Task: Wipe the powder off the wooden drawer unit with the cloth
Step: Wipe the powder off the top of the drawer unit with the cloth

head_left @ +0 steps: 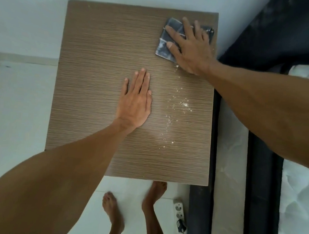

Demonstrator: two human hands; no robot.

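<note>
The wooden drawer unit (99, 56) fills the middle of the view, seen from above as a brown grained top. White powder (185, 104) lies scattered over its right half, with a faint smear toward the front. A folded dark grey cloth (165, 43), dusted with white, lies at the far right corner. My right hand (190, 47) presses flat on the cloth with fingers spread. My left hand (135, 102) rests flat on the bare top near the middle, left of the powder, holding nothing.
A dark bed frame (262, 182) and white mattress (299, 204) run along the right side. A white power strip (179, 210) with a plug lies on the pale tiled floor near my bare feet (154, 195). A white wall stands behind the unit.
</note>
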